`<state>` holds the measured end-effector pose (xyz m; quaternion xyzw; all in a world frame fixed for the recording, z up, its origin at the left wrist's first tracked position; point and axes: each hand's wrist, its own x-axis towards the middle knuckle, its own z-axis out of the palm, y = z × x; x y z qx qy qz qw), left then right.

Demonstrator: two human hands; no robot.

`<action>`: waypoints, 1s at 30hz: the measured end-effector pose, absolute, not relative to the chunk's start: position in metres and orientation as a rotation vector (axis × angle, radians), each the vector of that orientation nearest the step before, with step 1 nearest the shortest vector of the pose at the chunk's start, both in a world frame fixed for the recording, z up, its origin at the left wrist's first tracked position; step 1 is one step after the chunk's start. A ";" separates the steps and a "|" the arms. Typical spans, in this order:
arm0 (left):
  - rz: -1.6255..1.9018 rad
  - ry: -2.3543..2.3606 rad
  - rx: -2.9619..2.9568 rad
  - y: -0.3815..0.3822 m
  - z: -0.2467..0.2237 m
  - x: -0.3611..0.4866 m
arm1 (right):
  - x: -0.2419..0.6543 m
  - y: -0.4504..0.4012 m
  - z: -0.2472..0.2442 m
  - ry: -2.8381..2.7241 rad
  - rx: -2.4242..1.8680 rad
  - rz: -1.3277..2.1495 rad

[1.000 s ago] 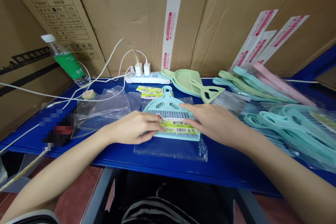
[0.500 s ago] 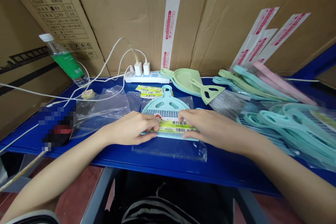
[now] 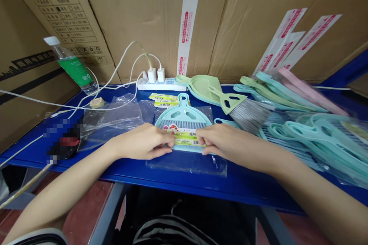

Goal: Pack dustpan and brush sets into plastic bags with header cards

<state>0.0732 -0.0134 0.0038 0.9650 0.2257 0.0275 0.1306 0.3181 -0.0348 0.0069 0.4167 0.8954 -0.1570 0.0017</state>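
In front of me a light blue dustpan and brush set (image 3: 184,113) lies flat with its handle pointing away. A printed yellow-green label card (image 3: 184,135) lies across the grey bristles. My left hand (image 3: 152,140) grips the set's left edge, with curled fingers on the card's left end and the thumb below. My right hand (image 3: 220,139) grips the right edge in the same way, covering part of the card's print. A clear plastic bag (image 3: 186,163) shows around the set; whether the set is inside it I cannot tell.
On the right lie bagged light blue sets (image 3: 313,138), a green brush (image 3: 230,101) and stacked dustpans (image 3: 276,92). Behind are spare label cards (image 3: 165,99) and a power strip (image 3: 169,84). Loose plastic bags (image 3: 115,113), cables and a bottle (image 3: 73,67) stand left, before cardboard boxes (image 3: 149,15).
My right hand has shifted very slightly right and down, and more of the card's left-end picture shows beside my left hand. Both hands keep their grip on the set.
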 end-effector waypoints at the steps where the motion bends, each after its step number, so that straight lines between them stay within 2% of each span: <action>1: 0.087 0.651 2.804 -0.013 0.004 0.073 | 0.318 -0.035 0.008 2.808 1.302 -0.496; 19: 0.155 0.575 2.908 -0.015 -0.001 0.071 | 0.317 -0.042 0.009 2.823 1.194 -0.423; 30: -0.043 0.562 3.028 -0.015 0.002 0.073 | 0.317 -0.045 0.012 2.819 1.025 -0.495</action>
